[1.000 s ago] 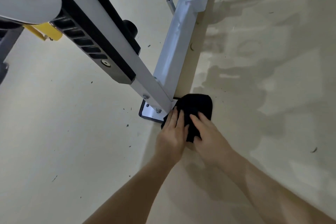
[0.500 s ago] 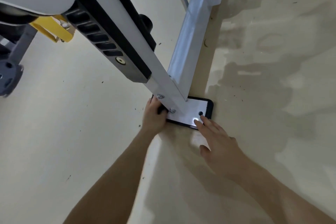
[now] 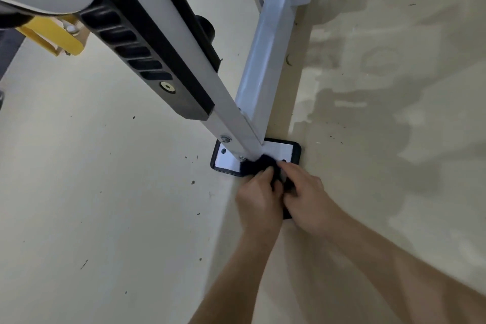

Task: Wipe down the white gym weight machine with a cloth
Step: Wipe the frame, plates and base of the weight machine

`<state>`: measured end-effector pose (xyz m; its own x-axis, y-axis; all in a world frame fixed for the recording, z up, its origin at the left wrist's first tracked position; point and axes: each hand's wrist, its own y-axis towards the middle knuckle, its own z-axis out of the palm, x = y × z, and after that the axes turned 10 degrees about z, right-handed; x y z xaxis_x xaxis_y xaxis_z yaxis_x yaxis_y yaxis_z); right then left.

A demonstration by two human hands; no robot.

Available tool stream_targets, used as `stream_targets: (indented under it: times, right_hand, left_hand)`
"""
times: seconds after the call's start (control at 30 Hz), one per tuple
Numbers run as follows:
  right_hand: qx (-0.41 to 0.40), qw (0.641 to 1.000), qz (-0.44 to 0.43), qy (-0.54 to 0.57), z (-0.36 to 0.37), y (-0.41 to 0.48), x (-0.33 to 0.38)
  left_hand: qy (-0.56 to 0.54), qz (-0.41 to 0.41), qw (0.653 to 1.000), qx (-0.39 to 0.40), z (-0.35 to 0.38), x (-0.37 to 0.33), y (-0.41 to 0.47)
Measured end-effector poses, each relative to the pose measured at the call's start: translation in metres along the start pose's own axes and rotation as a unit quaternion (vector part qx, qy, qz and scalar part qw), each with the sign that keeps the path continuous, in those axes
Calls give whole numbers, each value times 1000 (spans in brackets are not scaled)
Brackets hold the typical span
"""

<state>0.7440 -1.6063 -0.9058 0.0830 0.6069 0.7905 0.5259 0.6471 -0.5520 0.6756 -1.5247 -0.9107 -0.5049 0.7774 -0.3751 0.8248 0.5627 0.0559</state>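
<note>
A cream floor (image 3: 105,218), speckled with dark grit, runs under everything. Low on it, the left hand (image 3: 259,197) and right hand (image 3: 307,200) are pressed together, the fingers of both curled round a bunched black cloth (image 3: 259,164). Just beyond the knuckles the cloth lies on the near edge of the white base plate (image 3: 281,151), against the foot of the slanted white beam (image 3: 231,123). The white upright (image 3: 271,73) rises past that. The likely risks are that the wad snags on the bolt head (image 3: 225,138) just ahead of the left hand, or drags floor grit onto the plate.
</note>
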Motion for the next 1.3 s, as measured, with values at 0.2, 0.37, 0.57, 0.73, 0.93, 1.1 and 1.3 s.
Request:
stream_targets:
  times: [0.2,0.37,0.57,0.73,0.93,1.1,1.3]
  right_hand:
    - [50,991,117,45,-76,-25,8]
    - [69,985,76,137,-84,-30,10]
    - [186,906,134,355,-32,-21,22]
    - [117,872,113,462,-15,0,59]
    - [25,872,-77,483,-20,3,111]
    - [-113,931,-186,292,-10,5,119]
    - [-211,943,-242,89,9,20,90]
  left_hand:
    - [122,132,978,104,38,-31,40]
    - [143,112,983,15,15,-1,-2]
    - [-42,-45,998,4,-32,7,-12]
    - [-140,-101,978,-121,-66,-21,8]
    - [-516,-256,812,-93,-114,-25,27]
    - [-438,-218,834,-254,-112,-25,42]
    - [-233,-121,917,-299,-96,9,45]
